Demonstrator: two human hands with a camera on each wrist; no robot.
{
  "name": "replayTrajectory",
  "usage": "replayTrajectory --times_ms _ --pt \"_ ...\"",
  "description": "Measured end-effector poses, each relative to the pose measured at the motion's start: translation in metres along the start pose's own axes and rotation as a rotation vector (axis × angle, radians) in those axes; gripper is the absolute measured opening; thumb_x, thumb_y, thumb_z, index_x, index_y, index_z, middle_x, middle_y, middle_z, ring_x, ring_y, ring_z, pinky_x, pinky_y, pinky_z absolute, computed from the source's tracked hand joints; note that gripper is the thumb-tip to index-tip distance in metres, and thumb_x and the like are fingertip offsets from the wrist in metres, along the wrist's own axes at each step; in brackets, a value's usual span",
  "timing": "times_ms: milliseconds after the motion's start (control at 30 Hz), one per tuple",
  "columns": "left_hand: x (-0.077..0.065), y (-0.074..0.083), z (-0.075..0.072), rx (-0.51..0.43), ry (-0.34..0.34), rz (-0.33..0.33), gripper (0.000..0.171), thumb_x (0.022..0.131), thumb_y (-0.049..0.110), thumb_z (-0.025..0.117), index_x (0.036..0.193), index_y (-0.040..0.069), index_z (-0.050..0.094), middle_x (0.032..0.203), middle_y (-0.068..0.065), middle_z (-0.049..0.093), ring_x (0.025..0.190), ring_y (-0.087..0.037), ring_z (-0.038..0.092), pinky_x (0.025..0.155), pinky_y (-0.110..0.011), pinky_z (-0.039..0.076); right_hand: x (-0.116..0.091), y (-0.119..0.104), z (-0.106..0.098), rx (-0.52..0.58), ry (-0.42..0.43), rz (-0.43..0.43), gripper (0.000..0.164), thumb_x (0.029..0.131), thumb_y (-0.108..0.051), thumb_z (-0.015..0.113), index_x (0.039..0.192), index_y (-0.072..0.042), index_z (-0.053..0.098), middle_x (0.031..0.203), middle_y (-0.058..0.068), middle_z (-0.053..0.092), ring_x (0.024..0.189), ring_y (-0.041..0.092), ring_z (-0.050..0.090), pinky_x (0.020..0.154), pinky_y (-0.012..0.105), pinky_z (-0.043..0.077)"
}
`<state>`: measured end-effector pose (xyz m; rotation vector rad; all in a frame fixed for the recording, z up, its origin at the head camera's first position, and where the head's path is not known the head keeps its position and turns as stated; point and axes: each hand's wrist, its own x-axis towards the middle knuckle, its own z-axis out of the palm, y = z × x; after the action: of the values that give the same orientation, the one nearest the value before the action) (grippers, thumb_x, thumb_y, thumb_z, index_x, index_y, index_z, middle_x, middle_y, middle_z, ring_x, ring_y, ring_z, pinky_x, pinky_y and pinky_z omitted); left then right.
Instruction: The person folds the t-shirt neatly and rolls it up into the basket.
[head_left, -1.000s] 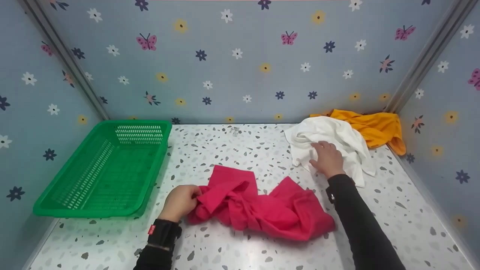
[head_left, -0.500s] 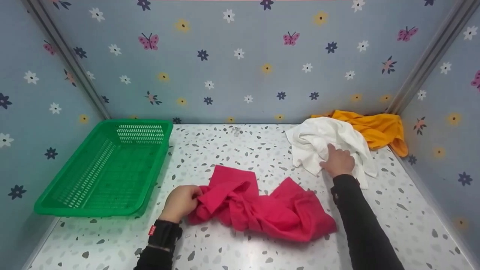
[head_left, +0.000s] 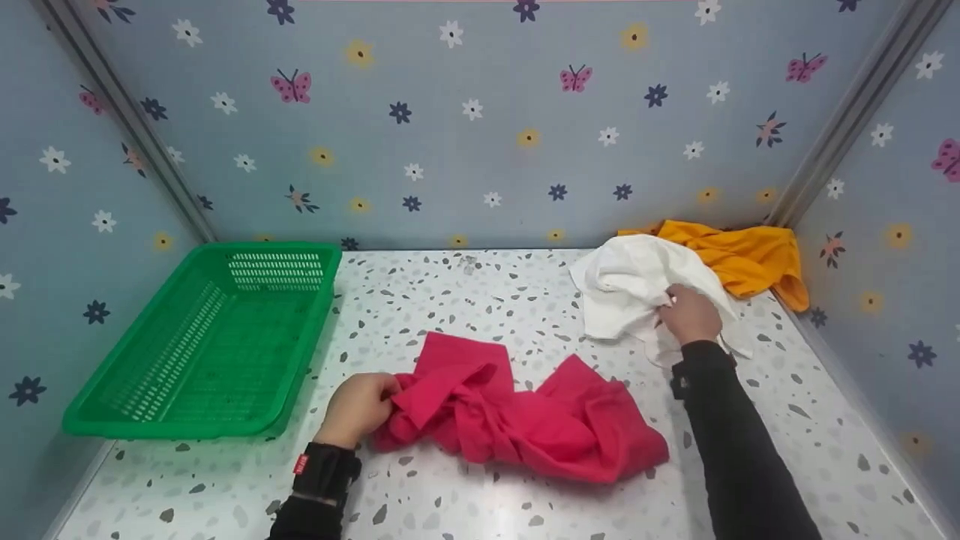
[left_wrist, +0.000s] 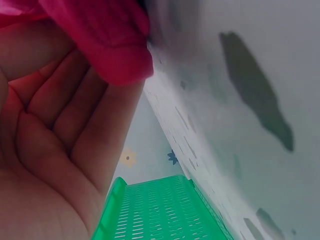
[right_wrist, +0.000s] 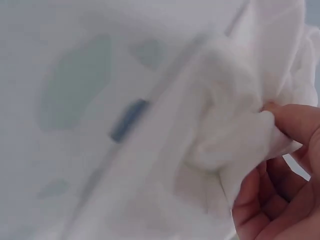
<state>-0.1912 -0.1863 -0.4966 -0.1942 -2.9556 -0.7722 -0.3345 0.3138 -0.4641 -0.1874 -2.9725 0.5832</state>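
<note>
A crumpled red cloth lies across the front of the table. My left hand pinches its left end; in the left wrist view a fold of the red cloth hangs over the fingers. At the right, my right hand grips a fold of a rumpled white cloth between thumb and fingers. The right wrist view shows the white cloth bunched at the thumb and fingertips of the right hand. Behind the white cloth, partly covered by it, a yellow-orange cloth sits in the back right corner.
A green plastic basket with slotted sides stands on the left, with nothing inside. Patterned panels enclose the speckled table at the back and both sides.
My right hand has moved slightly right and toward me over the white cloth, and its fingers have closed on a fold, drawing it up. The left hand and red cloth stay put.
</note>
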Motion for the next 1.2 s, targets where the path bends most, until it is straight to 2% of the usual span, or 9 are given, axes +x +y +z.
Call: replayTrajectory --times_ms 133,267,333,433,533,633,833,1100,1200 --pt "-0.001 0.0 0.0 -0.004 0.003 -0.01 0.017 0.072 0.004 0.067 0.065 0.019 0.062 0.063 0.007 0.057 0.059 -0.013 0.048 0.059 -0.032 0.042 0.005 0.003 -0.027 0.156 0.094 0.093 0.029 0.089 -0.024 0.052 0.109 -0.005 0.056 0.101 0.019 0.059 0.088 0.037 0.052 0.074 0.048 0.04" --pt "-0.001 0.001 0.0 -0.003 0.004 -0.007 0.018 0.072 0.004 0.067 0.065 0.019 0.061 0.063 0.007 0.057 0.058 -0.013 0.048 0.059 -0.032 0.042 0.009 0.008 -0.058 0.359 0.192 0.242 0.035 0.088 -0.029 0.052 0.114 -0.005 0.054 0.101 0.014 0.056 0.086 0.028 0.052 0.076 0.038 0.041" --pt "-0.001 0.001 -0.001 -0.003 0.003 -0.005 0.018 0.071 0.004 0.067 0.065 0.019 0.061 0.063 0.007 0.057 0.059 -0.013 0.049 0.059 -0.033 0.042 0.012 0.012 -0.072 0.511 0.255 0.319 0.033 0.088 -0.028 0.054 0.112 -0.006 0.053 0.097 0.009 0.054 0.078 0.021 0.054 0.073 0.031 0.046" --pt "-0.001 0.002 0.0 -0.008 0.001 -0.007 0.017 0.071 0.004 0.068 0.066 0.019 0.062 0.065 0.007 0.058 0.061 -0.013 0.051 0.061 -0.034 0.044 0.015 0.021 -0.089 0.799 0.376 0.408 0.021 0.086 -0.022 0.059 0.102 -0.01 0.051 0.089 0.002 0.049 0.062 0.011 0.054 0.059 0.024 0.051" --pt "-0.001 0.002 0.0 -0.011 0.002 -0.005 0.017 0.071 0.004 0.067 0.067 0.019 0.063 0.067 0.008 0.059 0.062 -0.013 0.052 0.062 -0.034 0.044 0.016 0.03 -0.103 0.996 0.5 0.433 0.016 0.086 -0.016 0.061 0.093 -0.015 0.047 0.087 0.0 0.048 0.06 0.007 0.054 0.054 0.02 0.051" --pt "-0.001 0.002 0.0 -0.014 0.002 -0.005 0.017 0.071 0.003 0.067 0.067 0.019 0.063 0.067 0.008 0.059 0.062 -0.013 0.052 0.062 -0.034 0.044 0.014 0.037 -0.114 1.081 0.584 0.45 0.016 0.086 -0.014 0.06 0.09 -0.019 0.045 0.087 -0.001 0.048 0.067 0.006 0.053 0.055 0.016 0.049" --pt "-0.002 0.002 0.0 -0.014 0.004 -0.007 0.017 0.071 0.003 0.066 0.068 0.019 0.064 0.066 0.008 0.059 0.062 -0.013 0.051 0.062 -0.034 0.044 0.008 0.042 -0.131 1.43 0.746 0.459 0.022 0.085 -0.001 0.058 0.088 -0.013 0.04 0.087 0.002 0.042 0.078 0.012 0.05 0.059 0.021 0.051" --pt "-0.002 0.0 0.0 0.005 0.006 0.015 0.017 0.071 0.003 0.066 0.067 0.02 0.063 0.064 0.008 0.057 0.06 -0.013 0.049 0.059 -0.033 0.042 0.011 0.047 -0.136 1.893 0.899 0.573 0.028 0.086 0.007 0.051 0.086 -0.007 0.027 0.104 -0.001 0.035 0.094 0.013 0.05 0.068 0.029 0.051" --pt "-0.001 0.0 0.0 0.0 0.004 0.011 0.018 0.07 0.003 0.066 0.067 0.02 0.062 0.065 0.008 0.058 0.061 -0.013 0.05 0.06 -0.033 0.043 0.016 0.053 -0.132 1.98 0.885 0.535 0.02 0.089 0.005 0.05 0.094 -0.006 0.034 0.113 -0.002 0.041 0.1 0.011 0.052 0.074 0.027 0.05"
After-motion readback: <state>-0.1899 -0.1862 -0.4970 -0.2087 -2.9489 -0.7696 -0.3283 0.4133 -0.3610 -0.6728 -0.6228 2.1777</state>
